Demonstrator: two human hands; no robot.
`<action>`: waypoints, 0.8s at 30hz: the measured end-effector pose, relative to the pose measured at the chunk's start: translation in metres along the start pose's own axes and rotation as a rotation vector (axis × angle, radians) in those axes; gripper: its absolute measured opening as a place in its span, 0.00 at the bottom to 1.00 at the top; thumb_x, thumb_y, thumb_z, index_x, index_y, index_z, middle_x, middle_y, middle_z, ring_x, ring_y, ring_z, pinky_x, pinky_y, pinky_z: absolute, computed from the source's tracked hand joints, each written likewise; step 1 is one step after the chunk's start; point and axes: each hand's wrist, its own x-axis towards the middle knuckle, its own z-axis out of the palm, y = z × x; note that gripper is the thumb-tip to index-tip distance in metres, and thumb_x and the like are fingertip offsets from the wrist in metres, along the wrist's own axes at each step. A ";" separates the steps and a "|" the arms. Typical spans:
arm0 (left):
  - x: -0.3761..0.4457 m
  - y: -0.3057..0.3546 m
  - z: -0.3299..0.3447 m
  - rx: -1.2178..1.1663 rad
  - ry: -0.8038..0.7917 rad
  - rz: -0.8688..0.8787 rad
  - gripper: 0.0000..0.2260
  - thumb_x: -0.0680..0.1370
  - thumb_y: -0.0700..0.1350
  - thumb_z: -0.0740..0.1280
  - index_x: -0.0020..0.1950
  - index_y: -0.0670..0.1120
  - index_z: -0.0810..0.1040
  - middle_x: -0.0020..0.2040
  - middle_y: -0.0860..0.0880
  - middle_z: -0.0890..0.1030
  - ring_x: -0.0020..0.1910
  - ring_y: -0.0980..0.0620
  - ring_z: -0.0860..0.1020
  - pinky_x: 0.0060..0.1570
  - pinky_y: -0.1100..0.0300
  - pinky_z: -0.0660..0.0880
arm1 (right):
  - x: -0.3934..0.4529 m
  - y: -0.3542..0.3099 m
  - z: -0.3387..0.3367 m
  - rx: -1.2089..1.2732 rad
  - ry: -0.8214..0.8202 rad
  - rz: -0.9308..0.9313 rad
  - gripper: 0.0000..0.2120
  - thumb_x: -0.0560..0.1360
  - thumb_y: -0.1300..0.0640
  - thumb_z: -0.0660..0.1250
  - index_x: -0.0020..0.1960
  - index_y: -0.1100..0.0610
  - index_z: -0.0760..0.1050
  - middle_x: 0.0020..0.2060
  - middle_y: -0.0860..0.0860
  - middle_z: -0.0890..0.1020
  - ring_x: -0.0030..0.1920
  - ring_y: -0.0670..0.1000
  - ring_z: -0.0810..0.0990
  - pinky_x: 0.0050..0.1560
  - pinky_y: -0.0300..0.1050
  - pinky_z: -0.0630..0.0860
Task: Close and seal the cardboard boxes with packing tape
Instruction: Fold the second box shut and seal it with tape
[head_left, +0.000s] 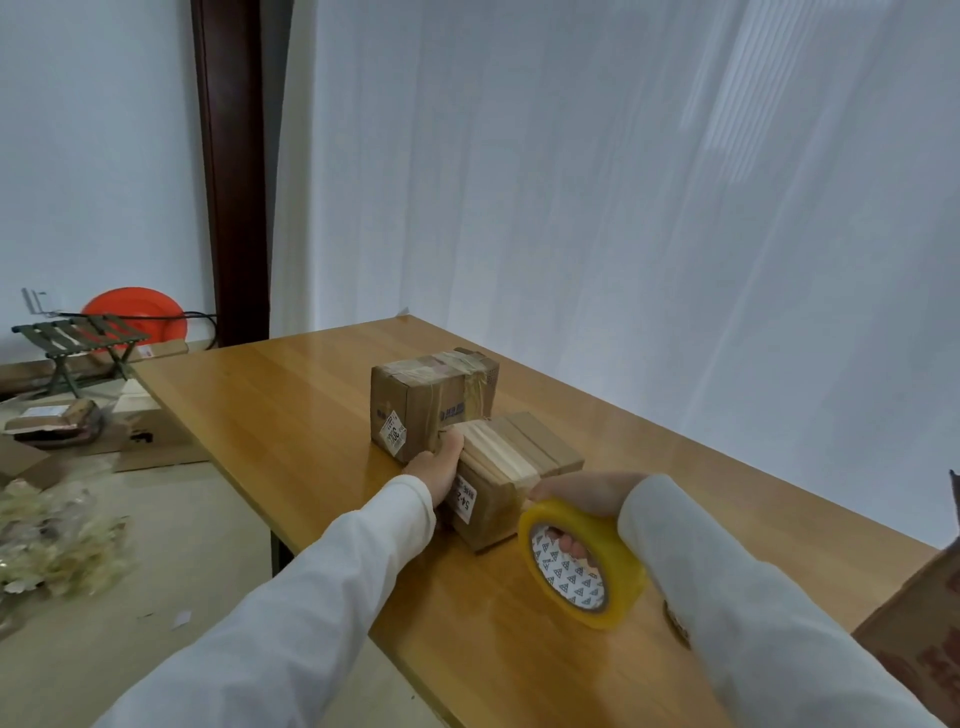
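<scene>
- Head view: left hand (434, 475) steadies the near box (498, 480) on the tabletop (291, 415), fingers hidden, grip unclear.
- Right hand (582, 493) grips the tape roll (582, 564), fingers through its core.
- Taping looks underway; next, pull tape across the seam.

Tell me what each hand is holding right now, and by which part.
The right hand grips the tape roll, fingers hooked through its core. The left hand holds the near cardboard box by its left side.
</scene>
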 end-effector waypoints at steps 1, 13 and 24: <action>-0.002 0.000 0.001 0.190 0.054 0.055 0.39 0.73 0.72 0.47 0.74 0.46 0.62 0.71 0.43 0.67 0.67 0.41 0.68 0.66 0.45 0.67 | 0.002 -0.001 0.000 -0.022 0.004 0.008 0.22 0.80 0.45 0.55 0.36 0.60 0.72 0.22 0.52 0.73 0.20 0.46 0.72 0.26 0.34 0.73; -0.020 0.003 -0.005 0.889 0.037 0.764 0.44 0.65 0.73 0.64 0.76 0.57 0.54 0.77 0.52 0.51 0.75 0.48 0.54 0.70 0.50 0.60 | 0.018 0.004 -0.003 0.012 0.047 -0.026 0.22 0.81 0.46 0.53 0.36 0.59 0.70 0.21 0.51 0.73 0.19 0.46 0.70 0.24 0.33 0.69; -0.018 0.010 0.010 -0.128 -0.128 0.185 0.44 0.63 0.77 0.54 0.70 0.51 0.68 0.64 0.46 0.76 0.60 0.46 0.74 0.65 0.48 0.68 | -0.012 0.029 -0.030 0.245 0.066 -0.127 0.23 0.76 0.40 0.61 0.40 0.60 0.75 0.25 0.54 0.76 0.24 0.50 0.74 0.29 0.40 0.74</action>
